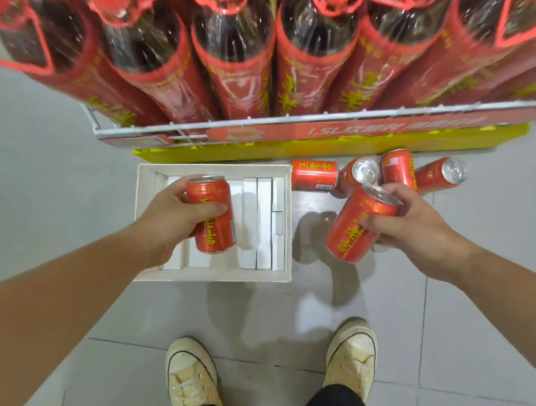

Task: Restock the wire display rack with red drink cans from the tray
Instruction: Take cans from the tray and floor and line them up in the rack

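Observation:
My left hand [173, 221] grips a red drink can [213, 234] with yellow characters, held above the white tray [211, 168] on the floor. My right hand [418, 222] grips a second red can [353, 229], tilted, just right of the tray. Several more red cans lie on the floor tiles behind it, among them one on its side [313, 174], one showing its silver top [360, 173] and one at the far right [440, 173]. The white wire display rack [255, 122] stands straight ahead, its upper shelf full of large red-labelled bottles [235, 48].
The tray holds white cardboard dividers [258, 222]. A yellow base panel [319, 146] runs under the rack's front edge. My two pale canvas shoes [191, 377] stand on grey floor tiles below the tray. Open floor lies left and right of the rack.

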{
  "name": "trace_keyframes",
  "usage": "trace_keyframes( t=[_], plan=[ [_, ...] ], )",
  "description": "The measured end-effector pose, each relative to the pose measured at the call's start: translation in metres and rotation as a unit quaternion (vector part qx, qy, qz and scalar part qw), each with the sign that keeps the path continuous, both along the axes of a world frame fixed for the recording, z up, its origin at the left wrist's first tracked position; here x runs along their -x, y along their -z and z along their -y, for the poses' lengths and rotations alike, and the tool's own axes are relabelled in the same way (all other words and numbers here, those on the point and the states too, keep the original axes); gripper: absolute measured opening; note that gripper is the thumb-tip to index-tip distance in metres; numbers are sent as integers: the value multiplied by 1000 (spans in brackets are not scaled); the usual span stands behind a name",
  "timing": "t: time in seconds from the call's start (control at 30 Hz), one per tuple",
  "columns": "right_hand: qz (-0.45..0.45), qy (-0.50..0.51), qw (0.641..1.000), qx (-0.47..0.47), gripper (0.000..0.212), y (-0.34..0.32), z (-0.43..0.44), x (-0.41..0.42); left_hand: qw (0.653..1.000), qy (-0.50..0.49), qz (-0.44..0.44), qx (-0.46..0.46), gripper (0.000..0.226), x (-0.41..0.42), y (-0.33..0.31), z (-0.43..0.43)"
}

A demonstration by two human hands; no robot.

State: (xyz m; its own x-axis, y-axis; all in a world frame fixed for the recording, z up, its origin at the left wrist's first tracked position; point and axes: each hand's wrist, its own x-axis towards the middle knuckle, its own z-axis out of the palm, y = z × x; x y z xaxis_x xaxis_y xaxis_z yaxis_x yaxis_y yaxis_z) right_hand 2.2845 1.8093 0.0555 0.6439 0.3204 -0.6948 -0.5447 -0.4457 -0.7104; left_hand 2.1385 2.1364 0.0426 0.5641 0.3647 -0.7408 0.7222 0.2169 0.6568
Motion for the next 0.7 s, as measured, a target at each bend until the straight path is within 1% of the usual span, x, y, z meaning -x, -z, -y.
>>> trace_keyframes(
  t=[0.1,0.17,0.23,0.33,0.37,0.43,0.47,0.53,0.57,0.63,0.7],
  plan=[
    [-17,21,999,-45,54,-71,-16,-2,1000,3,11,-15,46,-14,-70,6],
    [-32,35,996,-80,51,-120,-24,-3,1000,9,23,-20,36,-22,-119,12],
    [-42,56,992,-102,50,-168,-30,-3,999,17,40,-17,35,-29,-169,19],
    [-38,96,984,-147,38,-244,-38,0,997,32,65,-20,30,-36,-245,29],
    [-37,106,981,-158,40,-272,-40,1,996,41,71,-23,28,-38,-273,32],
    [-39,117,977,-172,50,-332,-43,3,994,55,86,-34,26,-41,-335,36],
    [-35,119,976,-176,49,-365,-44,4,993,60,92,-39,27,-42,-367,37],
    [-16,128,975,-179,39,-435,-44,8,991,70,100,-52,26,-43,-436,39],
    [-3,135,973,-184,37,-472,-44,9,989,75,111,-55,27,-44,-473,40],
    [34,136,969,-201,42,-541,-43,10,985,87,134,-66,27,-49,-544,39],
    [74,134,964,-219,41,-609,-43,12,979,104,157,-82,21,-55,-614,38]
  ],
)
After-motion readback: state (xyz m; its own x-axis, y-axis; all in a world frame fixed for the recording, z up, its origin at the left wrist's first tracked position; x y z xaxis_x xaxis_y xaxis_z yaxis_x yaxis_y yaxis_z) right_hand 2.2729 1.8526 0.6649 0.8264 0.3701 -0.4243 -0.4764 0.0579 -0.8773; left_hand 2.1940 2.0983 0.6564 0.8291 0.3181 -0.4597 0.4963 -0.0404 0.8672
